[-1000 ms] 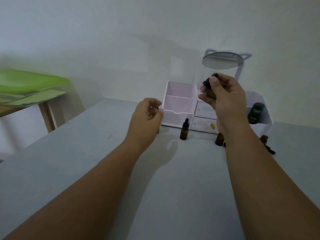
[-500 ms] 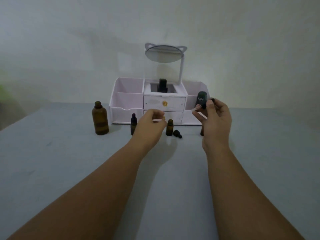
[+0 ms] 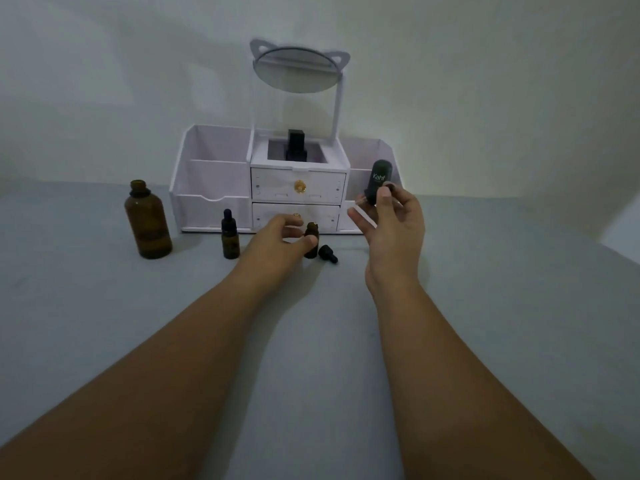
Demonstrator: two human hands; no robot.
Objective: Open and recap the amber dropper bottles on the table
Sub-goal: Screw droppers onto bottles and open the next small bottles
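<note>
Three amber bottles stand on the grey table (image 3: 104, 323) before a white organizer. The large one (image 3: 148, 221) at the left has no cap. Right of it, a small dropper bottle (image 3: 230, 237) wears its black cap. My left hand (image 3: 277, 242) closes on the small open bottle (image 3: 311, 237), thumb on its front and fingers behind it. A loose black dropper cap (image 3: 328, 253) lies just right of that bottle. My right hand (image 3: 391, 226) is raised to the right and pinches another black dropper cap (image 3: 389, 185) at the fingertips.
The white organizer (image 3: 211, 188) with two drawers and a cat-eared mirror (image 3: 298, 69) stands against the wall. A black bottle (image 3: 296, 147) sits in its middle compartment and a dark Kahf container (image 3: 380, 176) in its right one, behind my right hand.
The view has swung to centre on the organizer. My right hand came down with the dropper cap. My left hand reached forward and closed on the small open bottle.
</note>
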